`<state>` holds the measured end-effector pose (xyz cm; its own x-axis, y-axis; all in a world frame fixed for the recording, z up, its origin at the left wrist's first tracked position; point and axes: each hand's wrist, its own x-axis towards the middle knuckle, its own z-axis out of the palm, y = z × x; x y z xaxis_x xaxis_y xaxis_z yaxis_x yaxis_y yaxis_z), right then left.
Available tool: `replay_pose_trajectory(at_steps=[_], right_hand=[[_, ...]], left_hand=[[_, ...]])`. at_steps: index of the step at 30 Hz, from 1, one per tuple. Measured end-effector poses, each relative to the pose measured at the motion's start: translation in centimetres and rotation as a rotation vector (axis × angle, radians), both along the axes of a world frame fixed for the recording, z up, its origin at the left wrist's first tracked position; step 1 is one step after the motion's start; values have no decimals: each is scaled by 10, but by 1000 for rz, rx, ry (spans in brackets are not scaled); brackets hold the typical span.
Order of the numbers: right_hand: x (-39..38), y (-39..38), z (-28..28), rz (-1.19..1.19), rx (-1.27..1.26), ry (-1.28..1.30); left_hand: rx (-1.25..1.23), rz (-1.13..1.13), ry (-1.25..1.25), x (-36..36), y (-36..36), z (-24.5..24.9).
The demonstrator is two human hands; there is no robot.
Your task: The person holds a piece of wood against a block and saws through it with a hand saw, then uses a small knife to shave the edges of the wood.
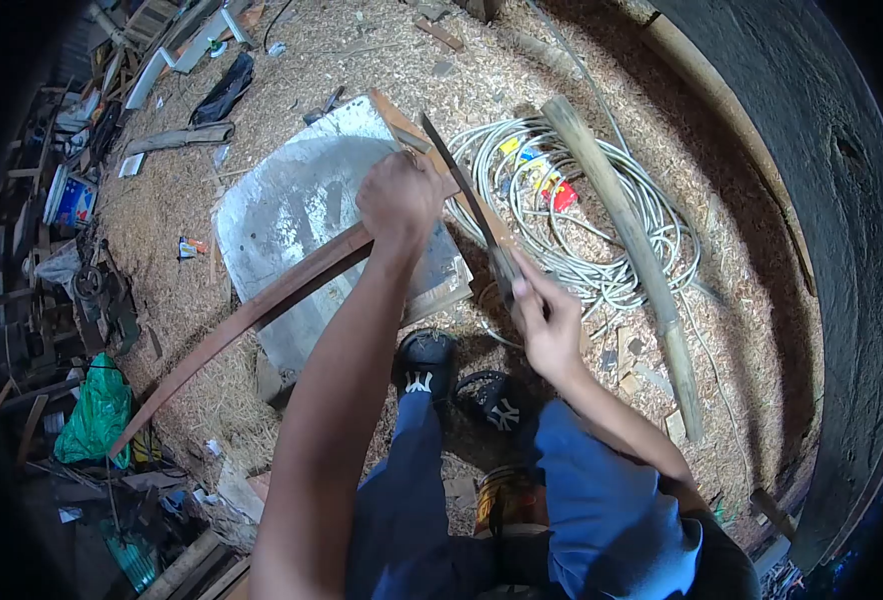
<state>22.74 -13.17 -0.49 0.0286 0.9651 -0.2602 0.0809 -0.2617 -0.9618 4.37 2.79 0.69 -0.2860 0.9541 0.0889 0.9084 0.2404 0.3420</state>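
My left hand (402,200) is closed round a long, slightly curved strip of reddish wood (302,272), close to its upper end. The rest of the strip slants down to the left, past my forearm. In my right hand (552,322) is the handle of a machete (459,182), its dark narrow blade pointing up and away from me. The blade crosses just beyond the end of the strip in this view. Under both hands lies a scuffed metal-topped board (307,215), with a light wooden bar (486,212) along its right side.
A coil of pale cable (612,255) lies to the right, with a bamboo pole (622,215) across it. Wood shavings cover the ground. Scrap and a green plastic bag (97,415) are at the left. My shoes (427,362) stand close below the board.
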Motion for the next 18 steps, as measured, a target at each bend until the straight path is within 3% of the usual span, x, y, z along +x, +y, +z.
replay_pose_trajectory(at_steps=[5,7,11,14,18], right_hand=[[32,-62,2,13,-142,90],[22,-48,8,42,85,-27],[-13,17,-2,-12,75,-93],[-7,13,-1,0,61,-47],[23,-47,0,54,149,-47]], left_hand=[[-43,-48,1,0,-4,1],[-26,-44,-10,-1,-3,-2],[-31,-30,11,2,-2,3],[1,12,-11,0,-1,-2],[-34,30,-10,0,-1,1]])
